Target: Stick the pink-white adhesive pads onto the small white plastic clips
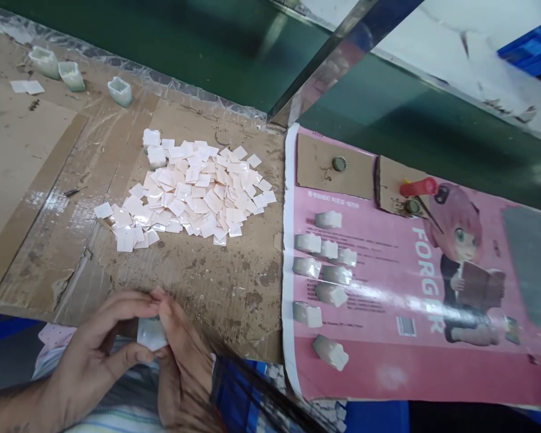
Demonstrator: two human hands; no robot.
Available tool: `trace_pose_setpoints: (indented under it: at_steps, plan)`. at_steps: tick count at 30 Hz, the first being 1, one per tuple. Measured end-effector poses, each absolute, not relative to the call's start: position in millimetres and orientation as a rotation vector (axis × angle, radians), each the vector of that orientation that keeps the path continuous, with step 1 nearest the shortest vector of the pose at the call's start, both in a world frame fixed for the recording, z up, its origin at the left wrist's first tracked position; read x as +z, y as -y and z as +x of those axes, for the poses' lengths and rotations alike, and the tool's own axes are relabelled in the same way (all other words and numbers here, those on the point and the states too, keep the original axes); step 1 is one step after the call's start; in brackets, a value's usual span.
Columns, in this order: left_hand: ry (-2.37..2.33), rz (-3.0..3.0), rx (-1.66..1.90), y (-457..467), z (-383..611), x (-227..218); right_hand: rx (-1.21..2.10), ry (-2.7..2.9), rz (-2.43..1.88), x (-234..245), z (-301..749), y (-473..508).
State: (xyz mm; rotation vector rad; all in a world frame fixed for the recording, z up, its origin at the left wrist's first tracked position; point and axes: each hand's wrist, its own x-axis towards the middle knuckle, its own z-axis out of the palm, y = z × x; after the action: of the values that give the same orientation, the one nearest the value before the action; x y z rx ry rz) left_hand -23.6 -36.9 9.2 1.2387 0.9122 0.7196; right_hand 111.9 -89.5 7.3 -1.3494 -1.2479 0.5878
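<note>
Two bare hands meet at the near edge of the cardboard-covered surface, pinching one small white square piece between them. The left hand has its grip closed on the piece, thumb underneath and fingers curled over the top; the right hand presses its fingertips against the piece's right edge, so both hold it, just off the surface's front rim and above the person's lap. Farther back on the cardboard lies a loose heap of white squares, well apart from the hands. To the right, a pink printed sheet overlaps the cardboard; on it lie several folded white pieces in a rough column, and a red-handled tool rests on a cardboard patch near the sheet's far edge, with a bottle cap on another patch beside it. Three small pale cups stand at the far left, near a green belt.
</note>
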Motion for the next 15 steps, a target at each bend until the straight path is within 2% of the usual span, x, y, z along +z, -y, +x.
trace_pose_setpoints:
  at_steps: [4, 7, 15]
  plan:
    - [-0.771, 1.429, 0.662, 39, -25, 11, 0.611, 1.016, -1.250, 3, 106, 87]
    - [-0.709, 1.299, 0.630, 42, -19, 16, 0.552, 1.011, -1.200, 7, 110, 84]
    - [-1.058, 1.279, 0.764, 51, -9, 17, 0.657, 1.022, -1.320, 17, 114, 81]
